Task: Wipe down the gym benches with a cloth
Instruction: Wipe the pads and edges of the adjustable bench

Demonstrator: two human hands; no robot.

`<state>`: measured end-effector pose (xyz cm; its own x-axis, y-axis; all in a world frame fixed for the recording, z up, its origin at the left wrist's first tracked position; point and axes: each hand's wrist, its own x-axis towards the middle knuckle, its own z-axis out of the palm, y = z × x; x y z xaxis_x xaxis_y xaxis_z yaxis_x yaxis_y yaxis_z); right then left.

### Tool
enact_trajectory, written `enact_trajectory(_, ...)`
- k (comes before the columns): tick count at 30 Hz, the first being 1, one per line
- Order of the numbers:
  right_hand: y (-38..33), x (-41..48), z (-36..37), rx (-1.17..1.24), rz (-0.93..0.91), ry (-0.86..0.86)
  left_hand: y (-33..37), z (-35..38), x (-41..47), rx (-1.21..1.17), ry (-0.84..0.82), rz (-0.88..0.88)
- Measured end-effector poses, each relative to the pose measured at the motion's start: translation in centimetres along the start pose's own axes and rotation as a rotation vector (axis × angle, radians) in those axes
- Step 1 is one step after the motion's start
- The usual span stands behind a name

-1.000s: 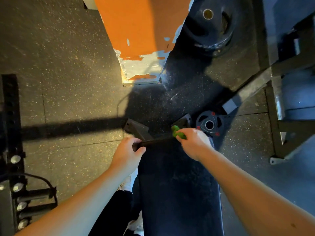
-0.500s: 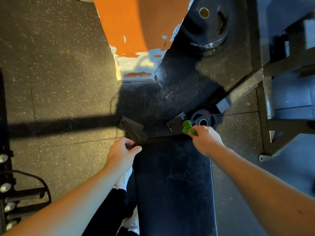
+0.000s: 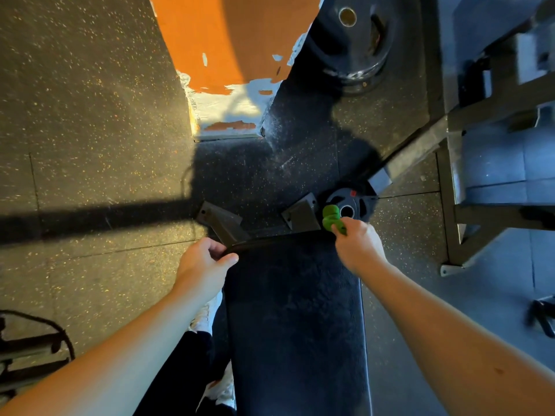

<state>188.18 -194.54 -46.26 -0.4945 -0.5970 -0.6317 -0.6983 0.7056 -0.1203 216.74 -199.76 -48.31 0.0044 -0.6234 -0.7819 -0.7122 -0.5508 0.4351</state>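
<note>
Left hand (image 3: pixel 201 263) grips the black bench pad's (image 3: pixel 295 319) far-left corner; right hand (image 3: pixel 357 244) clenches a bunched green cloth (image 3: pixel 332 219) at the far-right corner — above a small weight plate (image 3: pixel 350 202).

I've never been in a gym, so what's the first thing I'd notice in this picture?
Probably the bright green bunched-up cloth, clutched in the right hand at the far right corner of the long black padded bench. The left hand grips the bench's far left corner. Beyond them, a big orange wall panel with peeling paint glows at the top, beside a large black round weight plate on the speckled rubber floor.
</note>
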Motion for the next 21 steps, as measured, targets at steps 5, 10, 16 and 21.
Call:
enact_trajectory(5,0.1,0.2,0.2,0.048,0.171,0.048,-0.2,0.2,0.4,-0.018,0.0,-0.032)
enact_trajectory(10,-5.3,-0.3,1.4,-0.187,0.016,-0.064,-0.2,0.4,-0.2,-0.115,0.01,-0.055)
enact_trajectory(16,-12.1,-2.5,4.2,-0.115,-0.223,-0.312,0.2,0.4,-0.9,-0.136,0.041,-0.066)
enact_trajectory(21,-7.6,-0.3,0.9,-0.241,-0.16,-0.285,-0.9,0.6,-1.4,-0.149,0.08,-0.123)
